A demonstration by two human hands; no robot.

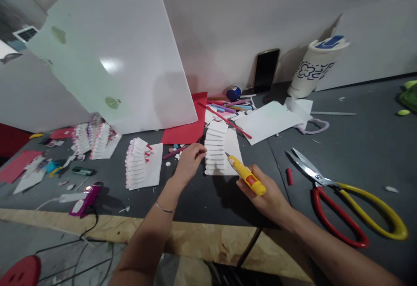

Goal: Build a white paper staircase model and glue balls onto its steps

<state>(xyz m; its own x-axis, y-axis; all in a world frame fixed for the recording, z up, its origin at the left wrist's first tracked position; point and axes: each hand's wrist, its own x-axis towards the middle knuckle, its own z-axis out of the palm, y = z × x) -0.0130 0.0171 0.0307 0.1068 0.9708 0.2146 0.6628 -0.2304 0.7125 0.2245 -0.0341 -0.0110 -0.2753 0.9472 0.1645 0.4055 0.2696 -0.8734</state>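
Observation:
My right hand (263,195) is wrapped round a yellow hand tool (247,176) with a red patch and a thin pointed tip. That tip sits at the right edge of a stack of overlapping white paper strips (215,147), which lies on a white card (233,145). At the strips' left edge, the fingertips of my left hand (191,158) are pinched together; whatever is between them is too small to name. Small round white ends line the strips' left side. A similar strip piece with pinkish ends (135,164) lies to the left.
Large scissors (319,177) with red and yellow handles lie at right, beside a small red piece (289,176). Behind are red paper (182,134), several pens, a phone (266,71) and a white cup (314,69). A purple device (86,199) with cables lies near the front left edge.

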